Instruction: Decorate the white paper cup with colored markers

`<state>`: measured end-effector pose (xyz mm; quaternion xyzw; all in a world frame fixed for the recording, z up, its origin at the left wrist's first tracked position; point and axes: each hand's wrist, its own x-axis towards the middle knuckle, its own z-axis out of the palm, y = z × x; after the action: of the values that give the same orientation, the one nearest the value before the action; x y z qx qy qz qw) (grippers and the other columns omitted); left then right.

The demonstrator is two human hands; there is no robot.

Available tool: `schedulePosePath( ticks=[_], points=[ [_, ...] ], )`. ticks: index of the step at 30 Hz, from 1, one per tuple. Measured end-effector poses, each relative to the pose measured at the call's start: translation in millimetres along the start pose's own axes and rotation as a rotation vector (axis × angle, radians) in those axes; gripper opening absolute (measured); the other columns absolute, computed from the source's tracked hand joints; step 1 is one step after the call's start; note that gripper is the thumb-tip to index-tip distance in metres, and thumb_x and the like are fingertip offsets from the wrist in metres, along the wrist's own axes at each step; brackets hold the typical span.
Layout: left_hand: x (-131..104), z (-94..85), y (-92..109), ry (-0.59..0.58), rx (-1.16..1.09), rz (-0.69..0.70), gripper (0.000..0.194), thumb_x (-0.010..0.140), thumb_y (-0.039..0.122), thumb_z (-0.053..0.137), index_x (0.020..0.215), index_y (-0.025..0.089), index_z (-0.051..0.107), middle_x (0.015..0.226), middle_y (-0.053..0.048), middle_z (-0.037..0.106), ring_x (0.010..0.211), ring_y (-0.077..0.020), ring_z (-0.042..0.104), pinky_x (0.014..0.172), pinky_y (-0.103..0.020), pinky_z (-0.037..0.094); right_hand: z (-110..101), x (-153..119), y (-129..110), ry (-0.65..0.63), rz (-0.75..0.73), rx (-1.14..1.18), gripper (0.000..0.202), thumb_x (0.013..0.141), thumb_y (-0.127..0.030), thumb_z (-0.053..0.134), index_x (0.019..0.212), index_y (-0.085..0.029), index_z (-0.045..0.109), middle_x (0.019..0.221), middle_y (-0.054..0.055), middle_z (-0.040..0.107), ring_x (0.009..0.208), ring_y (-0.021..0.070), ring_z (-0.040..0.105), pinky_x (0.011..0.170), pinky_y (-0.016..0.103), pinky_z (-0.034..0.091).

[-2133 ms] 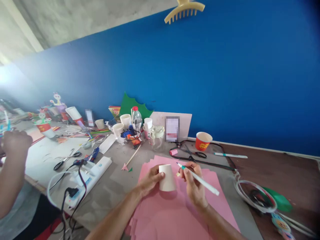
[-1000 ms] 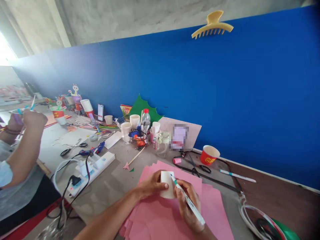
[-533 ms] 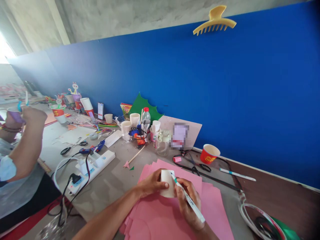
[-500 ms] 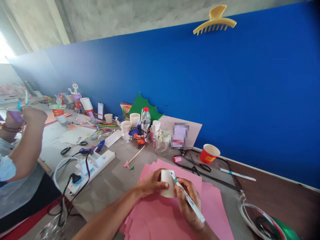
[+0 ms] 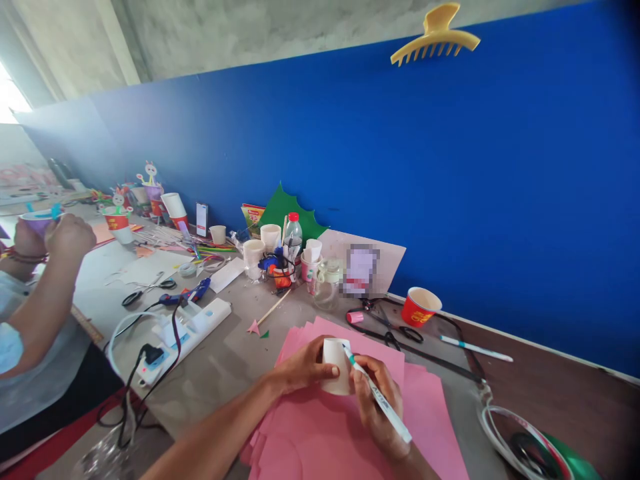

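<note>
Noted at far left a co-worker's hand (image 5: pixel 73 235) at a purple cup (image 5: pixel 36 223); next, a white power strip (image 5: pixel 213 319) lying below a blue glue gun (image 5: pixel 200 289). At centre, observed left hand (image 5: pixel 311 363) with fingers wrapped around a pale cup (image 5: pixel 335 370), thumb across near side. Located said cup between both hands, over pink sheets (image 5: pixel 320 443); unable to confirm resting contact. Judged early in progress: marker (image 5: pixel 385 405) exposed at tip and set at cup's upper part, contact unconfirmed; no mark discerned on visible wall, apparently all left bare; far side hidden. Recorded cup as plain, off-white, smooth, undented. Found right hand (image 5: pixel 374 419) pinching marker in writing grip. Further right, logged an upright red cup (image 5: pixel 416 315) and a spare marker (image 5: pixel 477 349) lying flat.
</note>
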<state>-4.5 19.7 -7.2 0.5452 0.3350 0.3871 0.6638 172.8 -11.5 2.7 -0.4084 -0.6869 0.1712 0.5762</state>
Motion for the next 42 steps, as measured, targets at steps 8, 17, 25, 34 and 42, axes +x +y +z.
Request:
schedulePosePath(
  ticks=[8,17,25,34,42],
  points=[
    [-0.7,1.0,3.0,0.004,0.011,-0.001,0.080,0.061,0.056,0.082,0.123,0.015,0.053,0.104,-0.008,0.063,0.094,-0.0222,0.057,0.074,-0.029,0.044,1.5,-0.8,1.3,0.004,0.017,0.010,0.021,0.093,-0.037,0.052,0.095,-0.020,0.064,0.074,0.003,0.071,0.057,0.0150,0.067,0.051,0.021,0.054],
    [-1.2,2.0,2.6,0.018,0.020,-0.008,0.077,0.060,0.056,0.082,0.120,0.016,0.054,0.102,-0.007,0.064,0.092,-0.0223,0.057,0.076,-0.031,0.044,0.6,-0.7,1.8,-0.005,0.034,0.021,0.022,0.092,-0.038,0.052,0.094,-0.020,0.064,0.072,0.003,0.071,0.056,0.0156,0.067,0.049,0.022,0.054],
    [-1.1,2.3,3.1,0.013,0.024,0.001,0.077,0.062,0.056,0.082,0.120,0.015,0.054,0.101,-0.007,0.064,0.090,-0.0208,0.057,0.073,-0.029,0.043,-1.1,-0.5,0.1,-0.026,0.044,0.028,0.022,0.092,-0.039,0.052,0.094,-0.020,0.064,0.075,0.005,0.072,0.059,0.0167,0.068,0.051,0.024,0.055],
    [-0.9,-1.0,0.5,-0.016,0.044,0.016,0.075,0.065,0.054,0.080,0.124,0.016,0.053,0.107,-0.008,0.064,0.096,-0.0228,0.058,0.077,-0.031,0.044,-3.8,-0.7,-0.3,0.025,0.058,0.059,0.023,0.093,-0.041,0.052,0.093,-0.020,0.064,0.069,0.003,0.069,0.054,0.0154,0.066,0.048,0.022,0.054],
    [-1.5,0.4,1.4,-0.012,0.037,0.012,0.075,0.065,0.054,0.081,0.124,0.018,0.053,0.106,-0.007,0.063,0.096,-0.0229,0.058,0.077,-0.030,0.045,-3.1,-0.3,1.3,0.011,0.062,0.046,0.023,0.093,-0.040,0.053,0.093,-0.020,0.063,0.068,0.002,0.068,0.052,0.0151,0.065,0.046,0.022,0.052]
  ],
)
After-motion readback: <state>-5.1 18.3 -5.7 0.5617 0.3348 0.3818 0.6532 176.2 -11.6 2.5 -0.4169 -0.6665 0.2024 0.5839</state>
